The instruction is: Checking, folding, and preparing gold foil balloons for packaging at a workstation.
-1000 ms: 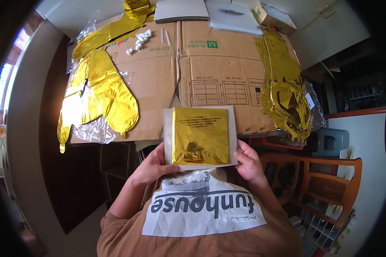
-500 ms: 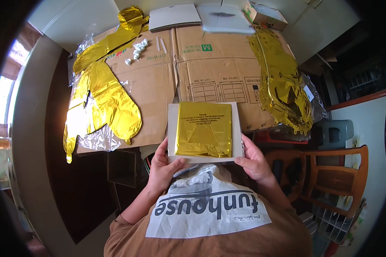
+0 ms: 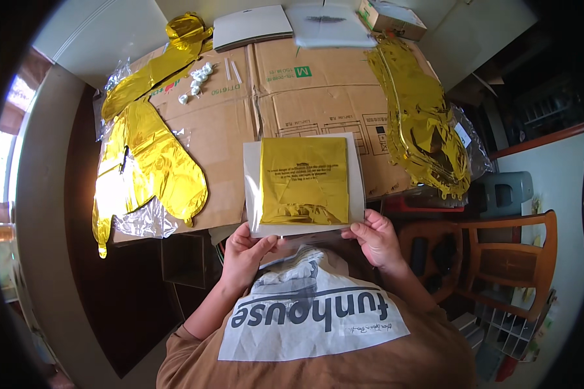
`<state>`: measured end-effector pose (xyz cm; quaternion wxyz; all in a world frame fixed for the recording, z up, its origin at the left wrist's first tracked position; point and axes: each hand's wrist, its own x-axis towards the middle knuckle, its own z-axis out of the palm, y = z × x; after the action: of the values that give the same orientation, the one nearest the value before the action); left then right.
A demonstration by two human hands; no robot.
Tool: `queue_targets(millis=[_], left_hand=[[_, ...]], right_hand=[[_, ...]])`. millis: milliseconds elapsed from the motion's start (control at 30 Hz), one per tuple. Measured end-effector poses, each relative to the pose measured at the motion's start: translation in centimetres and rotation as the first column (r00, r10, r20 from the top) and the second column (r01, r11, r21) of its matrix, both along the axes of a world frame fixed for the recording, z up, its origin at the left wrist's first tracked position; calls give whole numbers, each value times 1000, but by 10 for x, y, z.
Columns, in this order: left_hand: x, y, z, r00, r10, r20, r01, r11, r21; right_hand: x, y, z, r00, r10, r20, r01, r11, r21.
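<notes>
In front of my chest I hold up a flat clear plastic bag (image 3: pixel 357 159) with a folded gold foil sheet (image 3: pixel 305 188) against a pale grey card inside it. My left hand (image 3: pixel 243 256) pinches the bag's lower left corner between thumb and fingers. At the lower right corner, my right hand (image 3: pixel 377 241) grips it the same way. The clear lower edge of the bag stretches between both hands. Small dark print shows on the bag's front. Beyond it lies a large cardboard sheet (image 3: pixel 230 139), partly hidden by the bag.
Flat gold foil balloons lie on the cardboard, one at left (image 3: pixel 169 165), another behind it (image 3: pixel 143 78), more at right (image 3: pixel 422 123). Small white lumps (image 3: pixel 198 81) and thin straws (image 3: pixel 232 72) sit between. White boards (image 3: pixel 253 27) and an open box (image 3: pixel 392 19) stand behind; a wooden chair (image 3: pixel 506 253) stands right.
The bag has moved up and slightly left, away from my chest. My fingers have shifted from the card's sides to the bag's lower corners. The view has turned slightly.
</notes>
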<state>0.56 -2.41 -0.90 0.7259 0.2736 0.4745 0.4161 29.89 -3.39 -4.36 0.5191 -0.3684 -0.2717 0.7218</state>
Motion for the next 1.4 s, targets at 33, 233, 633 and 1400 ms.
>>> queue_targets(millis=[33,233,633,1400], left_hand=[[2,0,-2,1000,13,-7,-13,1000,-12],[9,0,-8,994,44,-104,-39,998,47],[15,51,16,281,150,-948,444,855,267],[33,95,-18,541,517,-663,698,164,697]], right_hand=[[0,0,-5,999,-35,4,35,999,-22],[-9,6,-4,987,-143,74,147,988,-52],[-7,54,25,612,-137,779,149,987,56],[-56,54,19,-43,-692,720,-621,584,524]])
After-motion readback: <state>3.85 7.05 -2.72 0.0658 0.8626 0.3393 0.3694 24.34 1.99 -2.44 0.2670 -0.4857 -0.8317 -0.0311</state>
